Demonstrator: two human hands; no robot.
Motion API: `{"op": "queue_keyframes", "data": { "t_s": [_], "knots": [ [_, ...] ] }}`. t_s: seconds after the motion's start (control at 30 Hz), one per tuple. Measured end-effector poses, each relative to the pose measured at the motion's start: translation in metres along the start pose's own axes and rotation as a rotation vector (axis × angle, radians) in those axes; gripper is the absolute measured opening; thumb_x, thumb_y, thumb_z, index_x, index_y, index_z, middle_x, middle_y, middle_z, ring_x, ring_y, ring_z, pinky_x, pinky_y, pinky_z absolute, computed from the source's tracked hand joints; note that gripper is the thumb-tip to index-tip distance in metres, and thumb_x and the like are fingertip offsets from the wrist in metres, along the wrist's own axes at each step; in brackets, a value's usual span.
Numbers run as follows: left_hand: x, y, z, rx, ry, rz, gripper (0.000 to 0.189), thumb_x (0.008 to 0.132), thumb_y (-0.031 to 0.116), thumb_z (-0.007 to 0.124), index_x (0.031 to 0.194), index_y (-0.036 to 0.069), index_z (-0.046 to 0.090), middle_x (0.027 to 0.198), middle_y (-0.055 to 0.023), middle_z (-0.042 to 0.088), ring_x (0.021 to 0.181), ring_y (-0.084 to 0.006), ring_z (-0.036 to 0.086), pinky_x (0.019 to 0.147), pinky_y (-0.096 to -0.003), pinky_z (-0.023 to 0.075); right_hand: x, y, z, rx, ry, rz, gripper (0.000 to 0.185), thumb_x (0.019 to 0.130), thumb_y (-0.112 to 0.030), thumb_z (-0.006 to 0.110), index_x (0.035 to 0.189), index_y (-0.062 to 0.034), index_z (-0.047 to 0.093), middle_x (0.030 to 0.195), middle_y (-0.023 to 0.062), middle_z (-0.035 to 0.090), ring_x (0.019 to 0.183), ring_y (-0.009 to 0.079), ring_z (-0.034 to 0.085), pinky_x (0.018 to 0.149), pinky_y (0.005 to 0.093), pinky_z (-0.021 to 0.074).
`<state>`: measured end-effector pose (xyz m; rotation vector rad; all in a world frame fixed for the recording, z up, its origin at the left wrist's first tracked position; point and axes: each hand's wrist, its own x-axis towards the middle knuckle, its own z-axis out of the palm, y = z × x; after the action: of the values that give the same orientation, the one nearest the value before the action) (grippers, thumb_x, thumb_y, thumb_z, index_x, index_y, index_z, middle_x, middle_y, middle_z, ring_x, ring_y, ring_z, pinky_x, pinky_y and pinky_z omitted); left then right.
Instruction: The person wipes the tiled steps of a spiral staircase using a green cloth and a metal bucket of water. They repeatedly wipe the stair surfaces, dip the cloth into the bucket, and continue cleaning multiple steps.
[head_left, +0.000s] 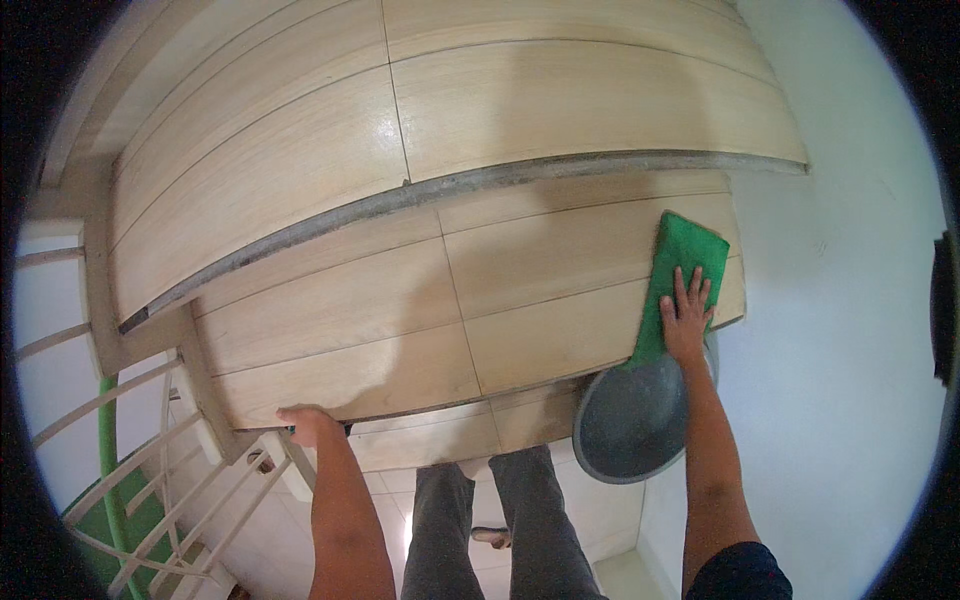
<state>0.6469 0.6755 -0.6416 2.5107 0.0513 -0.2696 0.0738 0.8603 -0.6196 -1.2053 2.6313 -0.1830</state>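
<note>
My right hand (685, 315) lies flat with fingers spread on a green cloth (686, 244), at the right end of a wood-look stair tread (360, 322). The cloth's lower end hangs over the tread's front edge, at the rim of a dark grey bucket (630, 424). The bucket is below my right forearm, beside the wall. At the left end of the same tread, my left hand (315, 427) is closed over the front edge. Small dark bits show beside and under it; what they are I cannot tell.
Another tread (600, 97) rises ahead, with a dark front edge (480, 178). A white wall (817, 322) runs along the right. Pale metal railing bars (150, 480) and a green pole (110, 450) stand at left. Below are my trousered legs (442, 517) and a sandal (491, 535).
</note>
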Motion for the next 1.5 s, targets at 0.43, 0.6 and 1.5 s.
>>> {"op": "queue_keyframes", "data": {
  "t_s": [0.43,0.6,1.5],
  "knots": [
    [0.021,-0.010,0.003,-0.269,-0.172,0.034,0.088,0.091,0.063,0.050,0.133,-0.014,0.037,0.130,-0.0292,0.051,0.112,-0.0414,0.057,0.092,-0.0478,0.0512,0.165,0.062,0.018,-0.316,0.318,-0.031,0.062,0.098,-0.056,0.036,0.153,-0.0287,0.026,0.163,0.0107,0.011,0.147,0.0416,0.012,0.112,0.0672,0.0111],
    [0.034,-0.016,0.010,-0.276,-0.051,0.110,0.088,0.090,0.062,0.054,0.130,-0.015,0.037,0.128,-0.0325,0.051,0.108,-0.0431,0.059,0.088,-0.0492,0.0523,0.155,-0.024,0.038,-0.437,0.150,-0.054,0.063,0.099,-0.053,0.036,0.148,-0.0137,0.038,0.156,0.0197,0.027,0.144,0.0457,0.019,0.113,0.0649,0.0127],
    [0.034,-0.014,0.012,-0.116,0.027,0.064,0.075,0.093,0.060,0.049,0.114,-0.013,0.047,0.110,-0.0336,0.057,0.101,-0.0456,0.061,0.084,-0.0547,0.0512,0.124,-0.116,0.043,-0.361,0.223,-0.107,0.068,0.094,-0.060,0.043,0.145,-0.0160,0.043,0.154,0.0228,0.030,0.143,0.0425,0.024,0.109,0.0672,0.0190]
  ]
}}
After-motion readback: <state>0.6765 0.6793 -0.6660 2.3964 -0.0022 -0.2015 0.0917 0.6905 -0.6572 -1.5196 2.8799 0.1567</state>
